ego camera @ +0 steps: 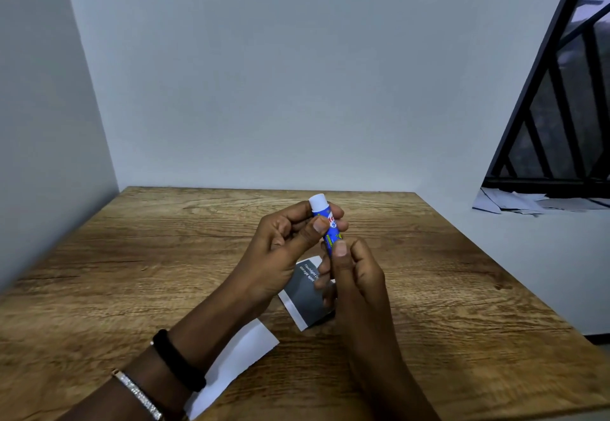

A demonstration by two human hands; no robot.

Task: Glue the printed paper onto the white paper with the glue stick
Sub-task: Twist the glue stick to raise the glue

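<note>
A blue glue stick (326, 222) with a white top is held above the wooden table (132, 255), tilted a little to the left. My left hand (284, 249) grips its upper body between thumb and fingers. My right hand (356, 275) pinches its lower end. Under my hands lies the printed paper (305, 298), dark grey with white text and a white border, partly hidden by my right hand. The white paper (241, 361) lies closer to me, partly under my left forearm.
The table stands in a corner, with a wall at the left (49, 123) and one behind (264, 90). A barred window (567, 107) is at the right, with loose papers (528, 203) on its sill. The table's right edge (515, 282) drops off.
</note>
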